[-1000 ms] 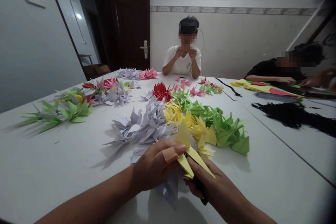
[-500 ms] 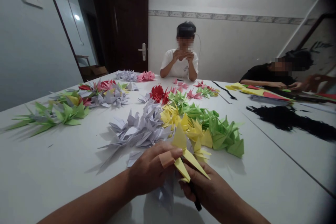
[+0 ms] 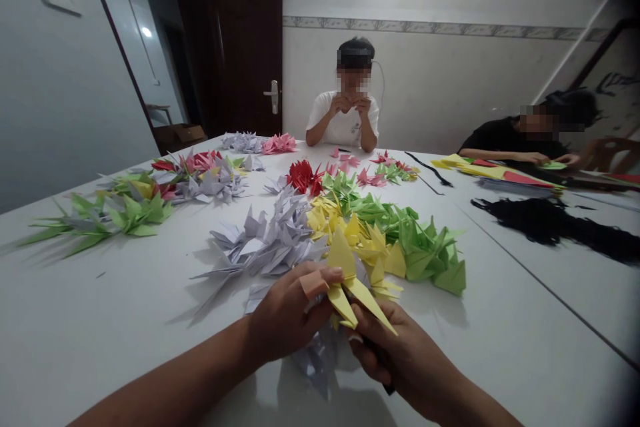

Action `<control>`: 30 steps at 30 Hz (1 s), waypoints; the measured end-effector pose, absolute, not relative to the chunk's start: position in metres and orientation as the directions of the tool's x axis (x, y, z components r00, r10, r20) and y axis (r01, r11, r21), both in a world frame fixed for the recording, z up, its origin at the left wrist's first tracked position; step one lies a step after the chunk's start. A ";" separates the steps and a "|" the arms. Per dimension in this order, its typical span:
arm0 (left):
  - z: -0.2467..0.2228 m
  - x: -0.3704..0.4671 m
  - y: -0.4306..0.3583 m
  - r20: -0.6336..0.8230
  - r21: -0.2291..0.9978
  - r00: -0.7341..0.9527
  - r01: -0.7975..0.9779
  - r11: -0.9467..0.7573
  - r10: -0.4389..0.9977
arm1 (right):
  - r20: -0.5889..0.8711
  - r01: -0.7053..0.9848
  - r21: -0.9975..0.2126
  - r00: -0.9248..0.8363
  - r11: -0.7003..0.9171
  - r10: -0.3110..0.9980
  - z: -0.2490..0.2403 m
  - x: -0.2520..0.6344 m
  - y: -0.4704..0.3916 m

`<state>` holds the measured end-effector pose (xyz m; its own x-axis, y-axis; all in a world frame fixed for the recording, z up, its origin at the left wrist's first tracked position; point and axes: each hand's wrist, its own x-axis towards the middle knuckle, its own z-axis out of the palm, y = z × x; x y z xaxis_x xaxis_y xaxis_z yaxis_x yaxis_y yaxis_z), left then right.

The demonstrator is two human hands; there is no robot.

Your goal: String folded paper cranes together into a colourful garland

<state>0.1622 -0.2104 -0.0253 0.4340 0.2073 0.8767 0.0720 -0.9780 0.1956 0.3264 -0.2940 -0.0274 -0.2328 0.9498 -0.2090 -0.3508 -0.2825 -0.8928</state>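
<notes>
A yellow folded paper piece with two long points is held between my hands at the centre. My left hand, with a tan band round one finger, pinches its left side. My right hand grips its lower right part and also has a slim black object under its fingers, mostly hidden. Just beyond lie piles of white, yellow and green folded paper pieces. Some white paper lies below my hands.
Mixed folded pieces spread at the left. Red pieces lie mid-table. Black strands and stacked coloured paper are at the right. A person in white sits opposite; another in black leans at the right.
The yellow piece and both my hands have moved slightly up. Less of the black object shows below my right hand. The person at the right has shifted slightly.
</notes>
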 end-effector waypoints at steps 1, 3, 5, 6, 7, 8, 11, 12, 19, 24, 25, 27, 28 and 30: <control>-0.025 0.163 -0.211 0.877 0.198 0.432 0.075 -0.977 0.211 | -0.207 -0.349 -0.894 -0.234 -0.280 0.950 -0.028 0.327 -0.294; -0.023 0.163 -0.211 0.878 0.202 0.427 0.080 -0.976 0.216 | -0.195 -0.341 -0.901 -0.237 -0.269 0.952 -0.028 0.328 -0.295; -0.021 0.163 -0.210 0.887 0.193 0.414 0.072 -0.979 0.205 | -0.173 -0.327 -0.912 -0.238 -0.247 0.956 -0.029 0.328 -0.295; -0.021 0.163 -0.210 0.891 0.187 0.408 0.068 -0.980 0.198 | -0.160 -0.317 -0.919 -0.239 -0.233 0.958 -0.028 0.328 -0.294; -0.021 0.162 -0.209 0.894 0.186 0.402 0.069 -0.980 0.198 | -0.146 -0.305 -0.927 -0.240 -0.217 0.960 -0.028 0.328 -0.294; -0.022 0.162 -0.207 0.894 0.198 0.393 0.082 -0.977 0.215 | -0.132 -0.290 -0.936 -0.240 -0.201 0.962 -0.027 0.328 -0.293; -0.029 0.160 -0.201 0.877 0.336 0.313 0.144 -0.931 0.365 | -0.089 -0.251 -0.956 -0.238 -0.150 0.967 -0.023 0.328 -0.293; -0.031 0.160 -0.198 0.860 0.410 0.266 0.150 -0.900 0.436 | -0.076 -0.243 -0.961 -0.235 -0.135 0.969 -0.021 0.328 -0.292; -0.025 0.165 -0.187 0.546 0.828 0.061 -0.194 -0.526 0.836 | -0.024 -0.200 -0.978 -0.175 -0.060 0.984 -0.021 0.331 -0.292; -0.015 0.166 -0.186 0.245 0.914 0.076 -0.351 -0.204 0.967 | -0.020 -0.160 -0.986 -0.137 -0.042 0.990 -0.022 0.331 -0.291; -0.014 0.166 -0.186 0.203 0.914 0.086 -0.374 -0.157 0.975 | -0.022 -0.153 -0.987 -0.128 -0.042 0.991 -0.022 0.331 -0.291; -0.014 0.166 -0.186 0.149 0.909 0.120 -0.408 -0.088 0.982 | -0.030 -0.141 -0.989 -0.108 -0.045 0.994 -0.022 0.332 -0.291; -0.014 0.166 -0.186 0.133 0.907 0.140 -0.417 -0.063 0.981 | -0.037 -0.137 -0.989 -0.096 -0.050 0.995 -0.023 0.332 -0.290; -0.014 0.167 -0.186 0.119 0.905 0.162 -0.423 -0.040 0.980 | -0.051 -0.135 -0.989 -0.064 -0.059 0.997 -0.024 0.333 -0.289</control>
<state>0.1669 -0.1862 -0.0143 0.1623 0.9796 0.1188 -0.4234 -0.0396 0.9051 0.3329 -0.2890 -0.0241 -0.0636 0.9967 -0.0508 -0.1348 -0.0590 -0.9891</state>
